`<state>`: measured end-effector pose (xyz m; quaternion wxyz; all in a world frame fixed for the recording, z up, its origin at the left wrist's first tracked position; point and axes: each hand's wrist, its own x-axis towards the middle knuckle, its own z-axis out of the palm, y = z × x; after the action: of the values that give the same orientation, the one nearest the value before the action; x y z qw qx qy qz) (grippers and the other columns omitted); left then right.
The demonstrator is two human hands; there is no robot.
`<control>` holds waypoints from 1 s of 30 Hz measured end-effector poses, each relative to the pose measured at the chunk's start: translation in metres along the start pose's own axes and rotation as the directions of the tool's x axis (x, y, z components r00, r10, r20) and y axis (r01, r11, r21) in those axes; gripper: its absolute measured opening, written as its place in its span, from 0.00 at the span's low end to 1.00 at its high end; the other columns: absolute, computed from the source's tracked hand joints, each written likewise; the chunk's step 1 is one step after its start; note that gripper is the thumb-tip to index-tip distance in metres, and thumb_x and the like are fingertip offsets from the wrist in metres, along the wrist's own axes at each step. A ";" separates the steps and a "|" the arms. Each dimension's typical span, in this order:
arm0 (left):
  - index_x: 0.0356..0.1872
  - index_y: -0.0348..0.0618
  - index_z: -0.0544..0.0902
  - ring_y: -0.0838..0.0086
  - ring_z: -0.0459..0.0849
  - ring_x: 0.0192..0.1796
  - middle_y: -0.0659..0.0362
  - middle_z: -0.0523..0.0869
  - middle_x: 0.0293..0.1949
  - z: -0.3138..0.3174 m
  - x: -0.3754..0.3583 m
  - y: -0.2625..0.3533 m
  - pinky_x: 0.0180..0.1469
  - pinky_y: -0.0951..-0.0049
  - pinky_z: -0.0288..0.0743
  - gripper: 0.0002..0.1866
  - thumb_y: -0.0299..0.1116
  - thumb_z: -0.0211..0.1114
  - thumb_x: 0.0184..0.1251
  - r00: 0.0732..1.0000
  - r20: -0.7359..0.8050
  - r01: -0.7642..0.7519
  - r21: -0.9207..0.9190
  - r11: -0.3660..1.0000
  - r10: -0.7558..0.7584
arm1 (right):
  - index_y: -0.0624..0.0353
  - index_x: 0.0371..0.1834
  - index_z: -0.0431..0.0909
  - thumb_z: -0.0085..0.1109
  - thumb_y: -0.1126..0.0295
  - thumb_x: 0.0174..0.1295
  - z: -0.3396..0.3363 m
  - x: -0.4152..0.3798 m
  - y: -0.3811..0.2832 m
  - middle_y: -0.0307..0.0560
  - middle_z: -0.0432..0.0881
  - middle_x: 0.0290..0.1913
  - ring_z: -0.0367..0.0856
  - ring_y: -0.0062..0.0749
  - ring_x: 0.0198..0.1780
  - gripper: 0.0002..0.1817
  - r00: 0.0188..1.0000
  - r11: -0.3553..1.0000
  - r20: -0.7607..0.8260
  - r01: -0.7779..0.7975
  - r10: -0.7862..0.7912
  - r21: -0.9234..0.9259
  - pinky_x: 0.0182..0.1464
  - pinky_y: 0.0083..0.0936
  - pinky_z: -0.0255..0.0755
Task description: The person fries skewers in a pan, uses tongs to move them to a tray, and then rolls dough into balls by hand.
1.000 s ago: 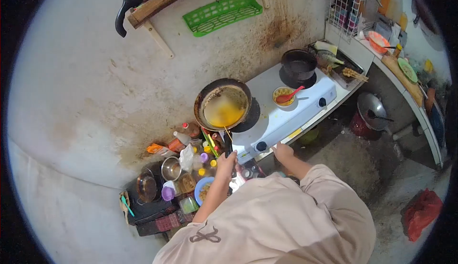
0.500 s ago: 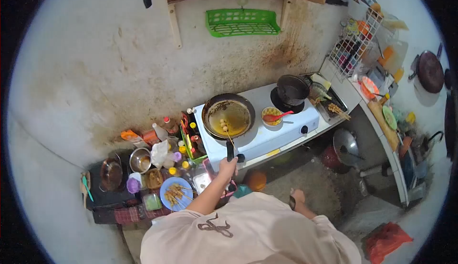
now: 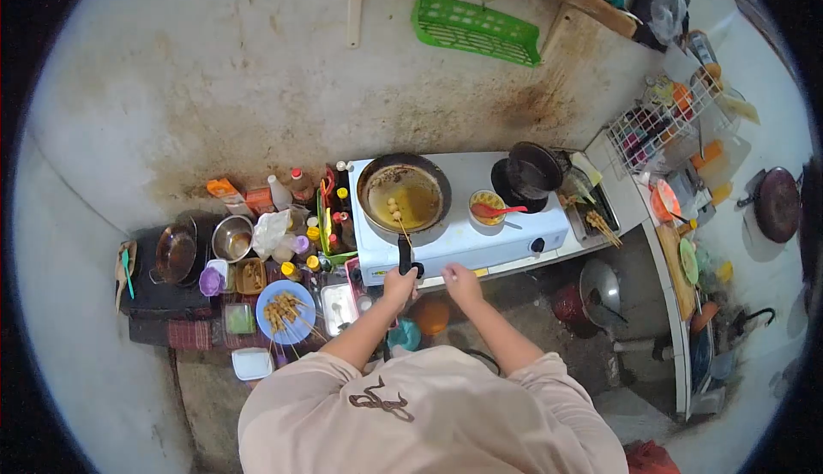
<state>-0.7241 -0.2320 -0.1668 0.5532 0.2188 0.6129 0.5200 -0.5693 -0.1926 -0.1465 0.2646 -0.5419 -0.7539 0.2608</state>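
My left hand [image 3: 400, 287] is closed round the black handle of a frying pan [image 3: 447, 195] on the stove's left side. Yellowish oil covers the pan's bottom. In it lies a skewer with several small balls [image 3: 394, 208], its stick resting over the rim toward the handle. My right hand [image 3: 463, 284] hovers at the stove's front edge, right of the handle, its fingers curled and nothing visible in them. Right of the pan, a bowl of yellow mixture [image 3: 485, 218] stands on the white stove [image 3: 463, 170] with a red spoon [image 3: 501, 211] across it.
A dark pot [image 3: 533, 170] sits on the right burner. Beyond it, a tray [image 3: 610, 210] holds skewers. To the left are a blue plate [image 3: 306, 292] of skewers, a steel bowl [image 3: 232, 238], bottles and tubs. A green rack [image 3: 477, 30] hangs on the wall.
My right hand has come up from beside my body to the stove's front edge. My left hand stays on the pan handle. The view has shifted and turned slightly.
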 end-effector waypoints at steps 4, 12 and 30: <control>0.20 0.35 0.71 0.75 0.70 0.09 0.60 0.72 0.12 0.004 0.000 0.001 0.10 0.74 0.63 0.10 0.32 0.58 0.53 0.999 -0.021 0.032 0.010 0.999 -0.032 | 0.62 0.34 0.75 0.57 0.67 0.50 0.023 0.039 -0.042 0.54 0.78 0.29 0.77 0.46 0.30 0.11 0.994 0.993 0.059 0.091 -0.095 0.070 0.35 0.31 0.71; 0.32 0.36 0.71 0.73 0.75 0.13 0.57 0.74 0.16 0.004 0.000 -0.004 0.12 0.74 0.66 0.11 0.32 0.58 0.52 0.999 0.023 0.019 0.149 0.989 -0.023 | 0.63 0.31 0.76 0.52 0.72 0.50 0.047 0.054 -0.031 0.57 0.77 0.29 0.76 0.51 0.32 0.08 0.991 0.974 0.026 0.131 -0.128 -0.185 0.35 0.36 0.70; 0.45 0.31 0.69 0.70 0.76 0.43 0.51 0.77 0.39 -0.091 -0.034 -0.033 0.44 0.74 0.71 0.26 0.40 0.64 0.50 0.995 0.072 -0.086 0.224 0.971 0.071 | 0.63 0.21 0.79 0.56 0.70 0.46 0.038 0.091 0.016 0.54 0.78 0.22 0.78 0.44 0.26 0.07 0.978 0.977 -0.050 -0.203 0.201 -0.063 0.33 0.32 0.72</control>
<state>-0.7861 -0.3086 -0.1946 0.5227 0.3210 0.6414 0.4607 -0.6089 -0.1058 -0.1741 0.2344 -0.6298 -0.6974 0.2490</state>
